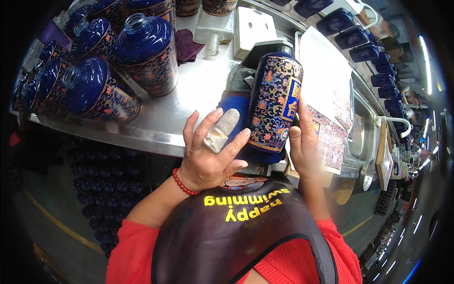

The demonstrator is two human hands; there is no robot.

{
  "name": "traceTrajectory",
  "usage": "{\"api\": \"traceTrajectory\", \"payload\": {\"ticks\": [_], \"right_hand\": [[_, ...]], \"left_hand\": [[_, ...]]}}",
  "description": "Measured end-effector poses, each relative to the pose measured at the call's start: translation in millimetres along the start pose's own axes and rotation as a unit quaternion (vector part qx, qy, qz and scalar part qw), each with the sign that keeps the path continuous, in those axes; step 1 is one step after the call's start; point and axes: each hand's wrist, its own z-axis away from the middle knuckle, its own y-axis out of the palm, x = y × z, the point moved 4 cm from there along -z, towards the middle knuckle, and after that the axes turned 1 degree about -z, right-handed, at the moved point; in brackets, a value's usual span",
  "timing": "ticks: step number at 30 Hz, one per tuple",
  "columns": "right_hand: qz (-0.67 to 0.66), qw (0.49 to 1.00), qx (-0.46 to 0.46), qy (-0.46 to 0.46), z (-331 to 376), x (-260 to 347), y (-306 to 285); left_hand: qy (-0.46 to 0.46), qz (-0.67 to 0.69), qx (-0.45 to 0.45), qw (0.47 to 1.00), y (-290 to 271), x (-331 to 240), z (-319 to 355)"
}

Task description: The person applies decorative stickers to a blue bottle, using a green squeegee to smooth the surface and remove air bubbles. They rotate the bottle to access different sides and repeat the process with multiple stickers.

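Observation:
A dark blue bottle [272, 104] with a multicoloured floral pattern and a gold-edged label panel lies tilted, neck away from me, on a blue pad [231, 105]. My left hand [208, 151] is open at its left side, fingers spread. A grey-white cloth wrap [222, 130], tied with a yellowish band, covers one of its fingers. The fingertip nearest the bottle comes up to its lower left edge. My right hand [306, 142] lies along the bottle's right side, thumb and forefinger stretched out near the label. Its other fingers are hidden.
Several similar bottles [146, 52] stand on the metal worktop [146, 120] at the left. A dark purple cloth [188, 46] and a white block [255, 31] lie beyond. Patterned sheets [331, 142] and white paper [326, 71] are at the right, by a metal sink [362, 137].

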Motion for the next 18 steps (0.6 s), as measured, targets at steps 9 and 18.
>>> {"api": "traceTrajectory", "payload": {"ticks": [9, 18], "right_hand": [[0.0, 1.0, -0.001, 0.003, 0.6, -2.6, 0.4], [-0.006, 1.0, 0.0, 0.012, 0.9, -1.8, 1.1]], "left_hand": [[-0.003, -0.035, 0.01, 0.999, 4.9, 0.1, -4.8], [-0.006, -0.012, 0.018, 1.0, 6.4, 2.9, 0.4]]}}
